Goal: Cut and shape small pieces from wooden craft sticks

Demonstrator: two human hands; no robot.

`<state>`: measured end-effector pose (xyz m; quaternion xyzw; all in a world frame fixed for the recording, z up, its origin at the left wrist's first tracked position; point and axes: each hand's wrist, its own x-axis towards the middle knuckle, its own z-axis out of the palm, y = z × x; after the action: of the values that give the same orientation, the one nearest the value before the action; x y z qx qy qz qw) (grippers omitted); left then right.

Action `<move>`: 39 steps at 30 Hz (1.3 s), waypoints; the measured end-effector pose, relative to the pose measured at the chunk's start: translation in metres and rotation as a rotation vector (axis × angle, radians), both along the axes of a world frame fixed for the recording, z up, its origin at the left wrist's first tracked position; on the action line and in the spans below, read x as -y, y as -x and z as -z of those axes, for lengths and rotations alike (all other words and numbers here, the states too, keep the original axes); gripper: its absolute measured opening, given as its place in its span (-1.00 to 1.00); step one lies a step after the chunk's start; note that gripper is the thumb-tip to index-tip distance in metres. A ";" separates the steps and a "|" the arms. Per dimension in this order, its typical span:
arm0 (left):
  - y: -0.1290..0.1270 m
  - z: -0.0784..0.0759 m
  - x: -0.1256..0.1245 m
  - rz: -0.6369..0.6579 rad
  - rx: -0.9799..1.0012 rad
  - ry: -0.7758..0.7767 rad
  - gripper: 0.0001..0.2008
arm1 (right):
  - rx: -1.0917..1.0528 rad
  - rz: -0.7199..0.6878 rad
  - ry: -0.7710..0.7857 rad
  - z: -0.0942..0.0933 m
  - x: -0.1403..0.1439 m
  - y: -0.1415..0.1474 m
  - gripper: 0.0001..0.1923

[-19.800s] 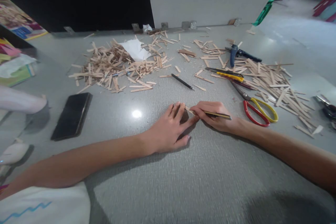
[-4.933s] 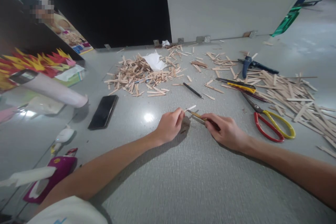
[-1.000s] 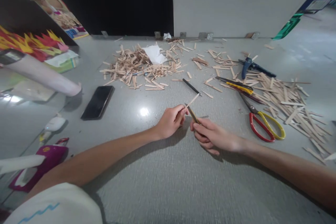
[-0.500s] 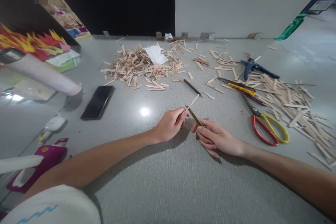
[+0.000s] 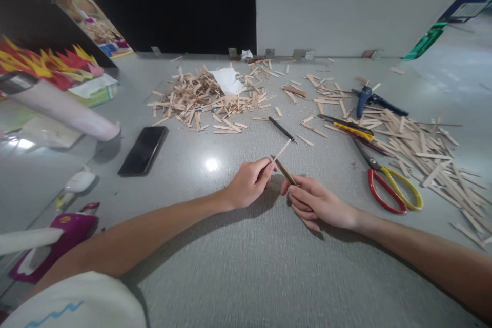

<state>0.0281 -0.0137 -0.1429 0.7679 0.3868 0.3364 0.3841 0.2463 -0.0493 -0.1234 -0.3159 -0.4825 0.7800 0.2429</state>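
Little has moved in the last half second: both hands hold their pose above the grey desk (image 5: 269,266), where some twenty seconds ago they pressed flat on its top. Seen from the head camera, the left hand (image 5: 248,184) pinches a thin wooden stick (image 5: 282,150) between fingertips, its free end angled up and away, while the right hand (image 5: 319,205) is closed around a dark craft knife (image 5: 285,171) whose tip meets the stick just beside the left fingers. By the look of it, trimming the stick is the step in hand (a cut calling for a steady, shallow stroke away from the fingertips). Red-and-yellow scissors (image 5: 392,189), a black phone (image 5: 143,149) and heaps of cut sticks (image 5: 200,100) lie well apart.
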 end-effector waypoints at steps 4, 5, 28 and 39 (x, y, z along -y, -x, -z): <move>0.000 0.000 0.000 -0.001 0.000 0.005 -0.65 | -0.007 -0.001 -0.008 0.000 0.000 0.000 -0.62; 0.000 -0.001 0.000 -0.002 -0.002 0.005 -0.65 | -0.008 0.000 -0.009 0.000 0.000 0.000 -0.62; 0.000 -0.001 0.000 -0.001 -0.022 -0.004 -0.65 | 0.011 0.000 -0.018 0.000 0.000 0.000 -0.64; 0.000 0.000 0.000 -0.011 -0.031 -0.010 -0.65 | 0.017 -0.003 -0.018 0.000 -0.001 0.000 -0.60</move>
<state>0.0280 -0.0139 -0.1432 0.7730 0.3951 0.3285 0.3722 0.2466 -0.0484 -0.1233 -0.3198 -0.4918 0.7733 0.2405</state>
